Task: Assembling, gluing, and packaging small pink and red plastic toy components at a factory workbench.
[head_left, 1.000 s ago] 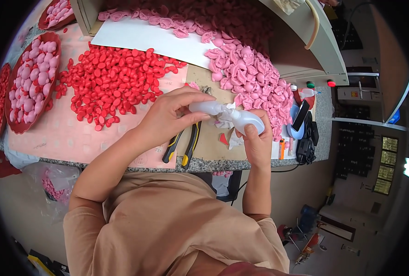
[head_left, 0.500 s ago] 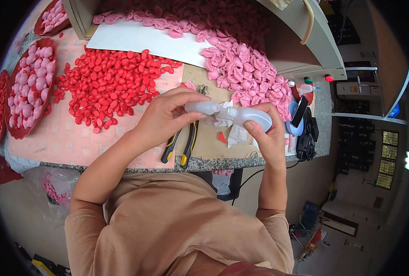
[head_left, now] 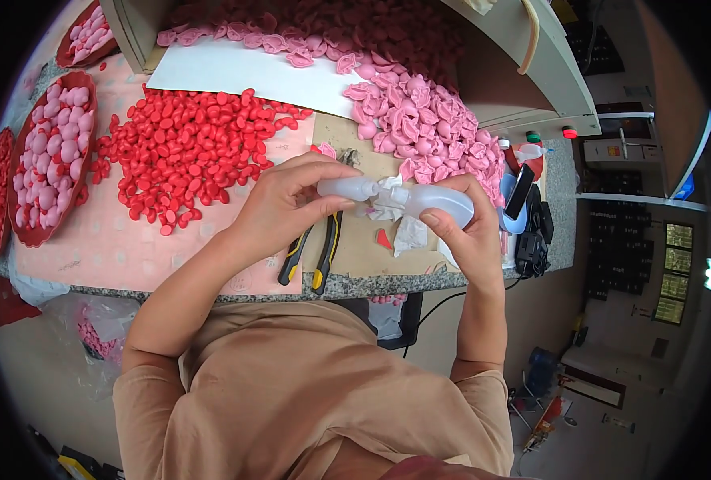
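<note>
Between the fingers and thumb of my left hand (head_left: 295,196) is a small translucent white plastic bottle (head_left: 347,189), its tip pointing right. My right hand (head_left: 467,232) is closed round a larger translucent squeeze bottle (head_left: 443,205), whose neck points left. The two bottle tips meet, or nearly meet, above the work surface; whether they touch I cannot tell. Crumpled white tissue (head_left: 410,234) lies beneath them. Below my left hand lie pliers with black and yellow handles (head_left: 326,260). A small red scrap (head_left: 383,238) rests near the tissue.
Red oval pieces (head_left: 191,148) are heaped at left. Pink shell-like pieces (head_left: 427,120) spread from a shelf cabinet (head_left: 523,88) across white card (head_left: 247,76). A red tray (head_left: 31,232) holds pink pieces at far left. At right lie a phone (head_left: 519,192) and a black adapter (head_left: 531,254).
Both bottles stay held tip to tip, with the small one shifted very slightly left. My right forearm has moved a little to the right, and the whole view has shifted slightly.
</note>
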The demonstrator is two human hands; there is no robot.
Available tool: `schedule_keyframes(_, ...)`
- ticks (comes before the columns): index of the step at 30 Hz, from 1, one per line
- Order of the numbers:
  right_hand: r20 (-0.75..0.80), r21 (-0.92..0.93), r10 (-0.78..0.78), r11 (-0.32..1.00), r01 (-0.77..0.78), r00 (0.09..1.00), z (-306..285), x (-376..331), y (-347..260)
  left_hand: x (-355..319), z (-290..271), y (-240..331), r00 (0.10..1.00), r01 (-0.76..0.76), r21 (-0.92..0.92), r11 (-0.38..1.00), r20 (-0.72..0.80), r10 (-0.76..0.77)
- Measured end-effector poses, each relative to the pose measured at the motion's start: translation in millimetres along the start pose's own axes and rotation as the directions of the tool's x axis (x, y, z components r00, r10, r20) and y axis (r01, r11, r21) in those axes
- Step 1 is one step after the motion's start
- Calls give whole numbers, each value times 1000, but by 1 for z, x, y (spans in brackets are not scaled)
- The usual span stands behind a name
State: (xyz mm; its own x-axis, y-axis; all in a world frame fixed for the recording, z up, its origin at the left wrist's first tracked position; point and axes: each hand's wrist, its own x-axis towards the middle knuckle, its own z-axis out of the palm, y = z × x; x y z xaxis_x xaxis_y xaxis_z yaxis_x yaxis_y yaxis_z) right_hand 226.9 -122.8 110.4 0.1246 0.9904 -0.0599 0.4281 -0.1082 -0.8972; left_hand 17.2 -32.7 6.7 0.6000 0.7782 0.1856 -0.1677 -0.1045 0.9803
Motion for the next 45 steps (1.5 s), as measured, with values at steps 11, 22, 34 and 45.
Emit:
schedule_keyframes(11,18,-44,-8,999,9,1000,-1,1,-4,-1,0,1,1000,-1,-14,1000,-4,1)
schedule_keyframes(22,25,-51,0,999,1,1000,-1,3,-8,-1,0,1,1000,-9,-39,999,-11,9)
schedule_keyframes(34,47,-60,-16,998,19,999,-3,4,-6,-1,-1,0,1000,-24,-32,999,-14,24)
schedule_keyframes(45,47,-83,-21,996,25,999,-4,5,-7,-1,0,-1,999,-29,-41,999,-21,28)
